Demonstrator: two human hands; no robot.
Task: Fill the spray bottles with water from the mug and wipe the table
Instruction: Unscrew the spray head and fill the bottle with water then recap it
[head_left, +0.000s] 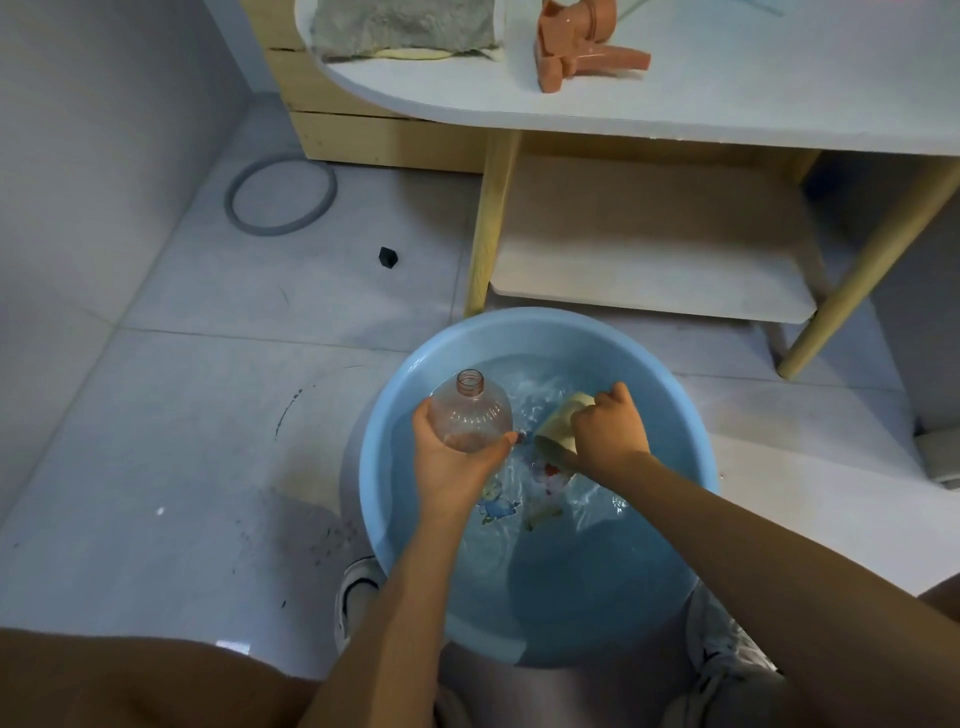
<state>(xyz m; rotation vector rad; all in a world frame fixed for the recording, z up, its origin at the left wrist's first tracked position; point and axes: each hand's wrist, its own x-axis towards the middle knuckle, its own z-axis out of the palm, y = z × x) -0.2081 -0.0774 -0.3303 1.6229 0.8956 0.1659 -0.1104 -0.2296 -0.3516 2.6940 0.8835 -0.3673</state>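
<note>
Over the blue basin (395, 441) on the floor: left hand (457, 462) cups the clear bottle (470, 415) from below, grip wrapped round its lower body, neck up, no cap, tilted slightly away. Bottle sits above the water at the basin's left side. Right hand (608, 431) has a closed grip on the pale yellow mug (561, 423), which lies tipped on its side, mouth toward the bottle, lower edge in the water. Mug and bottle are just beside each other, not touching. On the white bench (727, 98) behind: orange spray head (576, 47) lying loose, grey cloth (405, 26) at the left end. Grey ring (280, 195) and a small black cap (388, 257) lie on the floor tiles.
</note>
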